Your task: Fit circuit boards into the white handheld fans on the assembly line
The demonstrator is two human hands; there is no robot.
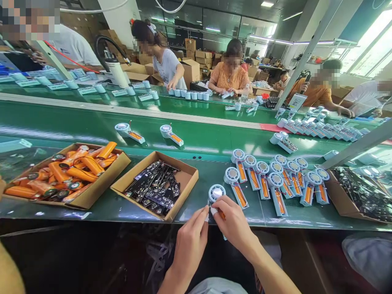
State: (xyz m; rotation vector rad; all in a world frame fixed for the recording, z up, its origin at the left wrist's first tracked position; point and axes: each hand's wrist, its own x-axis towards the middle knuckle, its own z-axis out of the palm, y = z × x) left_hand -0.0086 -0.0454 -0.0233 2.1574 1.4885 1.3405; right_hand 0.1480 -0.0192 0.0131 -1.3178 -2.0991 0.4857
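My left hand (191, 239) and my right hand (232, 222) meet at the near edge of the bench, both pinched on a small light-blue handheld fan body (216, 193) with a round grille head. Its handle is mostly hidden under my fingers. Just right of it lies a cluster of several similar fan bodies (275, 179) with orange batteries in their open handles. A cardboard box of black circuit boards (159, 185) sits just left of my hands. Further left is a box of orange batteries (67, 173).
A green conveyor belt (199, 122) runs across behind the bench, carrying two fan bodies (171, 134). Another box of circuit boards (361, 194) stands at the right. Several other people work on the far side, with rows of fan parts and cardboard boxes around them.
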